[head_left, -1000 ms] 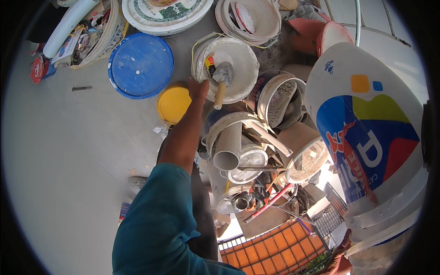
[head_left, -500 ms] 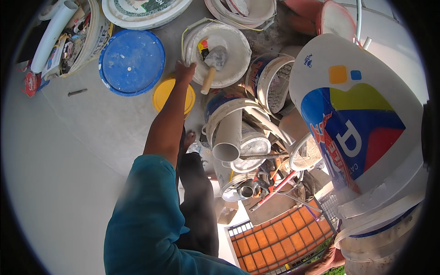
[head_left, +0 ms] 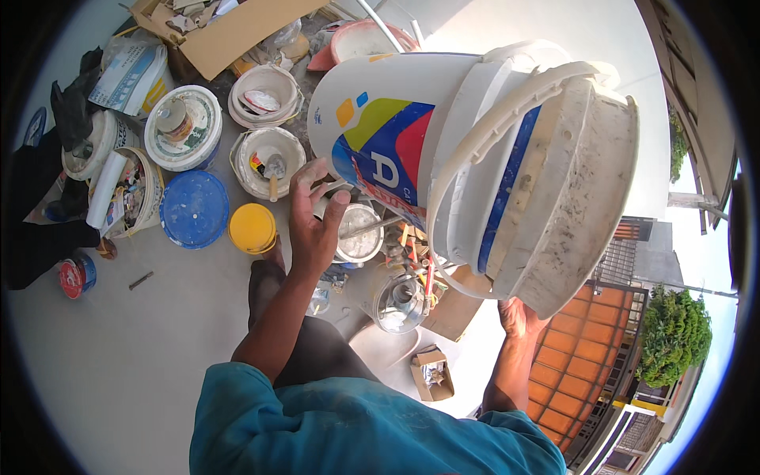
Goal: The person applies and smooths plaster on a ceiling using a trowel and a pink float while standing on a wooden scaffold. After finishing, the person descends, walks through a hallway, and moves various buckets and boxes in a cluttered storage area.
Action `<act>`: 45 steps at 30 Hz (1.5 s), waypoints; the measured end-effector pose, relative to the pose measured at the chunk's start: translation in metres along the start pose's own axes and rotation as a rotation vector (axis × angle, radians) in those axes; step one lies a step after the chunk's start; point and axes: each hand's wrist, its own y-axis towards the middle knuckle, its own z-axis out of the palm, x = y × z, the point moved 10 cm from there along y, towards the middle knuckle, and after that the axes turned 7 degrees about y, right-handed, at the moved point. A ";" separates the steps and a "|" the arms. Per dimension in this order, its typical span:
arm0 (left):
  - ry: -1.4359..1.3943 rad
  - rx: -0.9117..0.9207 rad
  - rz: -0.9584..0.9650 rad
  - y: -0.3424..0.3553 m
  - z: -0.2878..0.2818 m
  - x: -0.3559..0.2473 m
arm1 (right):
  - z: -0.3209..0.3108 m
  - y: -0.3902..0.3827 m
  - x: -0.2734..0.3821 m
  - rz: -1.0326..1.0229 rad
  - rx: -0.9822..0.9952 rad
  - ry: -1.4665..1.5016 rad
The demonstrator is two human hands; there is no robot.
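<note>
A stack of nested white plastic buckets (head_left: 388,131), with a colourful label on the outer one, is held tilted on its side in front of me. My right hand (head_left: 521,318) grips it from below near the dirty right-hand end; most of its fingers are hidden behind the plastic. A white handle (head_left: 447,178) hangs across the stack. Close to the stack's left end, my left hand (head_left: 317,222) is raised with fingers apart, holding nothing. Beyond that hand stands a white bucket (head_left: 244,180) containing a wooden-handled tool (head_left: 274,176).
A blue-lidded bucket (head_left: 194,210) and a yellow-lidded tub (head_left: 252,229) stand left of my legs. More buckets, a cardboard box (head_left: 237,36) and a red basin (head_left: 368,39) are farther back. A person in dark clothing (head_left: 36,214) is at the left. An orange gate (head_left: 582,348) lies right.
My left hand has left the white bucket's rim and come up beside the stack. The stack now appears farther left and more sideways, and my view has shifted.
</note>
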 end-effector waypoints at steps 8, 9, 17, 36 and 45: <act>0.001 0.377 0.003 -0.077 0.140 -0.179 | 0.028 -0.071 0.051 0.088 0.074 0.029; -0.016 0.397 -0.039 -0.088 0.148 -0.183 | 0.026 -0.084 0.059 0.060 0.064 0.000; 0.008 0.597 -0.056 -0.146 0.178 -0.203 | 0.028 -0.195 0.084 -0.095 0.059 -0.113; -0.329 1.232 -0.342 -0.295 0.216 -0.132 | -0.042 -0.425 0.101 -0.631 -0.240 -0.322; -0.383 1.534 -0.588 -0.489 0.347 -0.104 | -0.168 -0.585 0.164 -0.770 -0.567 -0.277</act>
